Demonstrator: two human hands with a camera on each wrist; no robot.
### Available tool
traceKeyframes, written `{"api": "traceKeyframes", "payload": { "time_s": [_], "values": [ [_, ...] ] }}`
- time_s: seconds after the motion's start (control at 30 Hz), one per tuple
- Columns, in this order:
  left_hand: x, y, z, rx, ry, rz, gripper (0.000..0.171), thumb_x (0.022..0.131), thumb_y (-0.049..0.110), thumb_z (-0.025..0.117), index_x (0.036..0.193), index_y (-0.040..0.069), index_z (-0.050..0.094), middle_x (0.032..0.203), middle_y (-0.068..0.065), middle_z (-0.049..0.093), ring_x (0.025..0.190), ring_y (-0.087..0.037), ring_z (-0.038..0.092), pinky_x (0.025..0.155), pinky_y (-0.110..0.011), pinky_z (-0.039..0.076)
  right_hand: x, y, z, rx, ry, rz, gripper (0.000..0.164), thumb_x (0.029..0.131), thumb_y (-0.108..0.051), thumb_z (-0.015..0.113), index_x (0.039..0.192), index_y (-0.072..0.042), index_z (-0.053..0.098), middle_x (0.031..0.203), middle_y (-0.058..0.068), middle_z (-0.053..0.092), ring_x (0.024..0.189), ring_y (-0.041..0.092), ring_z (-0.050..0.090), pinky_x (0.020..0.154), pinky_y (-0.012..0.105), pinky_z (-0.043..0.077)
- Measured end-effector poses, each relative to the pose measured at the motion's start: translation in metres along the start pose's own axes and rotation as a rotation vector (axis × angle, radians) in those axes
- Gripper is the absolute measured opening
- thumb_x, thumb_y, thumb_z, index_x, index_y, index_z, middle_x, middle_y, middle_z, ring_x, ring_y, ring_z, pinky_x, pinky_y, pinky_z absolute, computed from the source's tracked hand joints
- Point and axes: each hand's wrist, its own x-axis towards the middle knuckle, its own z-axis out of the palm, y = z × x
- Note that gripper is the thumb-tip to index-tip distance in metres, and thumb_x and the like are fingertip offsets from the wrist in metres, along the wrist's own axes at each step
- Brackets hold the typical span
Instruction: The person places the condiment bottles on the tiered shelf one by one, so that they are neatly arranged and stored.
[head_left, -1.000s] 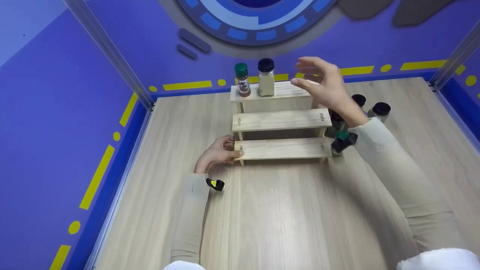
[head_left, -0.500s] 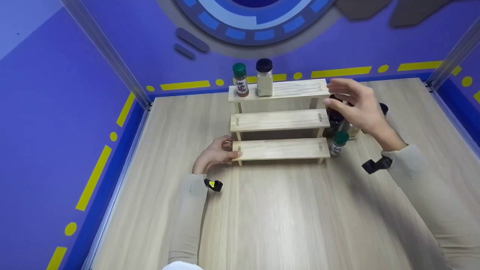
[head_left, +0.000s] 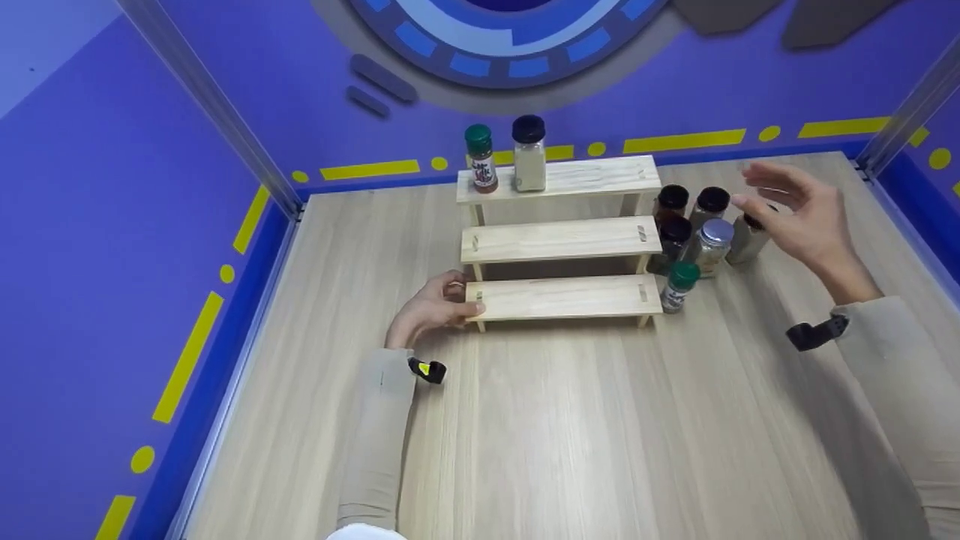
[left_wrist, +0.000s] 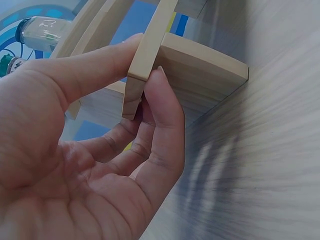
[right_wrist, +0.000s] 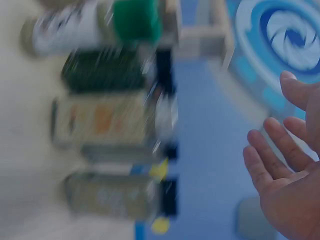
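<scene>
A three-tier wooden spice rack (head_left: 562,298) stands on the table. My left hand (head_left: 427,311) pinches the left end of its lowest board; in the left wrist view the thumb lies on one face and the curled fingers on the other. My right hand (head_left: 810,217) is held in the air, fingers spread and holding nothing, beside a black-capped jar (head_left: 746,240) that it partly covers. The top tier carries a green-capped spice bottle (head_left: 484,169) and a black-capped jar of pale powder (head_left: 531,161).
Right of the rack stand a silver-capped jar (head_left: 712,247), a green-capped bottle (head_left: 679,289) and several black-capped jars (head_left: 673,199), close together. Blue panels (head_left: 262,112) wall the table (head_left: 555,435) at the back and sides.
My right hand has moved right, from beside the top tier to the jars at the right, which now show more fully. The left hand has stayed on the lowest board.
</scene>
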Motion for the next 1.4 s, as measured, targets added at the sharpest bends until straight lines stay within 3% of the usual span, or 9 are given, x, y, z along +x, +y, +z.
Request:
{"api": "traceKeyframes", "payload": {
  "time_s": [0.13, 0.33, 0.5, 0.6, 0.67, 0.77, 0.9, 1.1, 1.4],
  "values": [
    [0.000, 0.000, 0.001, -0.017, 0.005, 0.003, 0.049, 0.092, 0.002, 0.082, 0.132, 0.002, 0.054, 0.117, -0.015, 0.068, 0.088, -0.020, 0.071, 0.075, -0.035, 0.068, -0.001, 0.030, -0.017, -0.024, 0.019, 0.069, 0.052, 0.094, -0.012, 0.083, 0.143, -0.009, 0.066, 0.134, -0.006, 0.070, 0.120, -0.002, 0.063, 0.102, 0.007, 0.050],
    [-0.002, 0.001, 0.001, -0.024, -0.002, 0.001, 0.048, 0.091, 0.001, 0.082, 0.131, 0.002, 0.055, 0.117, -0.015, 0.068, 0.090, -0.022, 0.071, 0.079, -0.038, 0.068, -0.010, 0.059, -0.032, -0.074, -0.063, 0.226, 0.063, 0.097, -0.022, 0.081, 0.155, -0.016, 0.056, 0.154, 0.001, 0.061, 0.131, -0.003, 0.057, 0.103, 0.003, 0.046],
    [-0.002, 0.001, 0.000, -0.025, 0.002, -0.003, 0.049, 0.091, 0.001, 0.082, 0.132, 0.002, 0.055, 0.122, -0.018, 0.068, 0.092, -0.023, 0.072, 0.080, -0.039, 0.068, -0.014, 0.082, -0.033, -0.121, -0.147, 0.258, 0.074, 0.098, -0.024, 0.080, 0.162, -0.015, 0.045, 0.163, 0.014, 0.051, 0.141, 0.006, 0.055, 0.104, 0.004, 0.047],
    [-0.002, 0.000, 0.001, -0.017, 0.005, -0.001, 0.050, 0.091, 0.002, 0.082, 0.133, 0.002, 0.055, 0.122, -0.018, 0.067, 0.091, -0.023, 0.072, 0.080, -0.039, 0.068, -0.017, 0.093, -0.032, -0.140, -0.181, 0.268, 0.077, 0.099, -0.026, 0.079, 0.164, -0.014, 0.041, 0.164, 0.020, 0.047, 0.134, 0.001, 0.056, 0.098, 0.001, 0.047],
    [-0.001, -0.001, 0.001, -0.011, 0.008, 0.001, 0.052, 0.091, 0.003, 0.083, 0.135, 0.001, 0.054, 0.124, -0.019, 0.067, 0.091, -0.023, 0.072, 0.079, -0.039, 0.068, -0.019, 0.099, -0.029, -0.129, -0.189, 0.277, 0.076, 0.098, -0.025, 0.080, 0.163, -0.013, 0.042, 0.160, 0.014, 0.053, 0.126, -0.005, 0.058, 0.094, 0.000, 0.048],
    [-0.001, -0.002, 0.002, -0.006, 0.015, 0.006, 0.055, 0.091, 0.002, 0.083, 0.137, 0.000, 0.053, 0.127, -0.022, 0.067, 0.092, -0.024, 0.072, 0.079, -0.039, 0.068, -0.021, 0.108, -0.025, -0.121, -0.197, 0.274, 0.072, 0.097, -0.025, 0.082, 0.159, -0.011, 0.048, 0.142, -0.006, 0.064, 0.113, -0.013, 0.058, 0.090, -0.001, 0.048],
    [-0.001, -0.003, 0.003, -0.010, 0.013, 0.006, 0.054, 0.091, 0.002, 0.083, 0.136, 0.001, 0.053, 0.128, -0.022, 0.068, 0.091, -0.024, 0.072, 0.079, -0.039, 0.069, -0.024, 0.116, -0.021, -0.100, -0.209, 0.274, 0.068, 0.095, -0.022, 0.084, 0.155, -0.010, 0.053, 0.120, -0.030, 0.060, 0.108, -0.016, 0.056, 0.092, -0.001, 0.046],
    [-0.001, -0.002, 0.003, -0.024, -0.004, 0.008, 0.053, 0.091, 0.002, 0.082, 0.136, 0.001, 0.054, 0.122, -0.018, 0.069, 0.089, -0.021, 0.072, 0.076, -0.038, 0.068, -0.027, 0.120, -0.020, -0.072, -0.193, 0.265, 0.066, 0.094, -0.017, 0.084, 0.154, -0.010, 0.055, 0.124, -0.028, 0.059, 0.113, -0.014, 0.055, 0.095, 0.000, 0.047],
    [-0.001, 0.000, 0.001, -0.019, 0.004, 0.006, 0.056, 0.091, 0.000, 0.082, 0.138, -0.001, 0.052, 0.122, -0.018, 0.068, 0.089, -0.021, 0.072, 0.079, -0.039, 0.069, -0.025, 0.109, -0.018, -0.121, -0.144, 0.289, 0.063, 0.092, -0.029, 0.087, 0.148, -0.018, 0.061, 0.126, -0.020, 0.062, 0.116, -0.006, 0.056, 0.092, 0.001, 0.048]
  ]
}}
